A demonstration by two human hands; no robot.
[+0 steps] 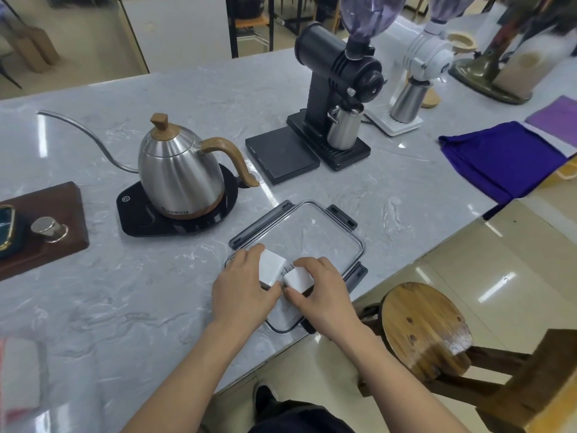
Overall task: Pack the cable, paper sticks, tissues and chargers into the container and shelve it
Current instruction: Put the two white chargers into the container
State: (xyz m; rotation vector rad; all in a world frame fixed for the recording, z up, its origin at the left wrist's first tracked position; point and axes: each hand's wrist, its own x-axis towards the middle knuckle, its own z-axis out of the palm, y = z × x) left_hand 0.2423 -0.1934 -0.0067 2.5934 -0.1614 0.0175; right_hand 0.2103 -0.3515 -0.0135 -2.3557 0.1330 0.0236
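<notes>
Head view, and both hands are down over the clear container (340,232) near the counter's (125,307) front edge. The left hand (242,289) has fingers curled over a white charger (272,266), thumb tucked beneath it, a firm pinch. The right hand (321,292) pinches a second white charger (298,279), fingers over the top, thumb at its near side. The two chargers sit just beside each other between the thumbs, over the container's near left corner; whether they touch its floor, cannot tell. Beyond the fingertips the container looks bare. Further off stands a steel kettle (179,170), a black grinder (338,98) to its right
</notes>
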